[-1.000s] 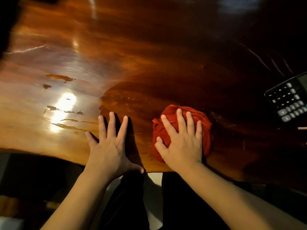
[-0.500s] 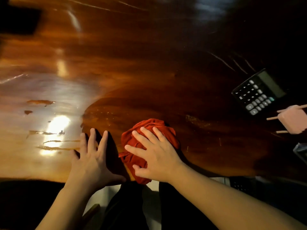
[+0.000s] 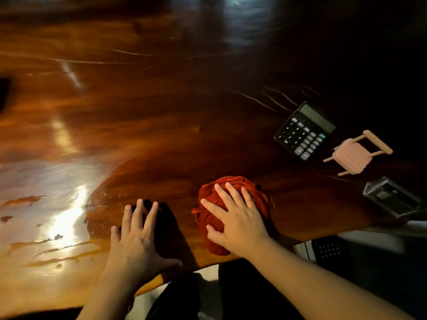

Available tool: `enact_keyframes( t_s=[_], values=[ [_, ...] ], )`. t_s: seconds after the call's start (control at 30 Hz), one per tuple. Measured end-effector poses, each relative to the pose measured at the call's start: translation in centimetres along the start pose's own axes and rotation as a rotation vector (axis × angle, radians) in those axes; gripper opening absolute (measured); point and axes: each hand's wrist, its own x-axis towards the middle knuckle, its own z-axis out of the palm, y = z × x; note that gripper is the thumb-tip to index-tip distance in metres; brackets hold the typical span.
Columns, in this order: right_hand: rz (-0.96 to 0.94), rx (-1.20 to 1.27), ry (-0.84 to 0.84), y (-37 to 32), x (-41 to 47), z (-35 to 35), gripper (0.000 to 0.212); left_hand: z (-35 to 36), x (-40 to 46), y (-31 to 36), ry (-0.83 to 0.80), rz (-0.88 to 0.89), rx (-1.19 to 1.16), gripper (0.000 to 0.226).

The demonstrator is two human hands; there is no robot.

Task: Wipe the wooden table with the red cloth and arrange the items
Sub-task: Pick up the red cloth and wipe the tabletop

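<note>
r hand [image 3: 240,225] flat on red cloth [image 3: 254,192]

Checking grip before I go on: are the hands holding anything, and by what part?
The right hand presses flat on top of the bunched red cloth, fingers spread, not gripping it. The left hand lies open on the wooden table, holding nothing.

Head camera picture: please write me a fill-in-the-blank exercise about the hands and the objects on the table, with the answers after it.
1. The right hand presses flat on the bunched ____ cloth.
2. The left hand lies open on the bare wooden table and holds ____.
3. Between the black calculator and the dark plastic case lies a small pink toy ____ on its side.
4. All three small objects lie on the ____ hand's side of the cloth.

Answers: red; nothing; chair; right
</note>
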Motion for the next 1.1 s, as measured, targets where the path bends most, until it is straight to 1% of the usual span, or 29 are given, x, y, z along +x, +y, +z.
enact_keyframes(
  t_s=[0.13,0.23,0.37,0.47,0.53,0.63,0.73,0.8,0.87,0.97,1.1],
  values=[
    [0.098,-0.008,-0.017,-1.6,0.4,0.1,0.068,0.2,0.1,1.1,0.013,0.074,-0.029,0.140],
    [0.107,0.027,-0.056,-1.6,0.4,-0.4,0.070,0.1,0.1,1.4,0.003,0.137,-0.062,0.130],
    [0.078,0.163,-0.146,-0.8,0.0,-2.3,0.069,-0.7,0.2,1.4,0.010,0.232,-0.109,0.117],
    [0.146,0.327,-0.140,-0.6,-1.2,-4.1,0.067,-2.0,0.1,1.6,0.019,0.285,-0.147,0.107],
    [0.195,0.397,-0.115,-0.4,-2.5,-5.4,0.067,-3.1,0.0,1.9,0.040,0.310,-0.171,0.101],
    [0.257,0.410,-0.064,0.9,-4.3,-7.8,0.067,-5.3,-0.3,2.9,0.091,0.339,-0.204,0.095],
    [0.338,0.434,0.016,3.3,-6.3,-10.5,0.070,-7.4,-0.4,5.4,0.151,0.363,-0.201,0.097],
    [0.387,0.418,0.052,4.6,-6.9,-11.3,0.072,-8.4,0.0,6.6,0.173,0.348,-0.221,0.101],
    [0.440,0.429,0.128,6.8,-7.7,-12.6,0.072,-9.4,0.6,9.0,0.203,0.347,-0.226,0.103],
    [0.495,0.392,0.252,10.4,-8.3,-14.0,0.072,-10.8,1.8,13.2,0.274,0.365,-0.224,0.100],
    [0.574,0.328,0.317,14.8,-8.3,-15.2,0.077,-12.2,3.7,18.8,0.332,0.369,-0.225,0.102]
  ],
)
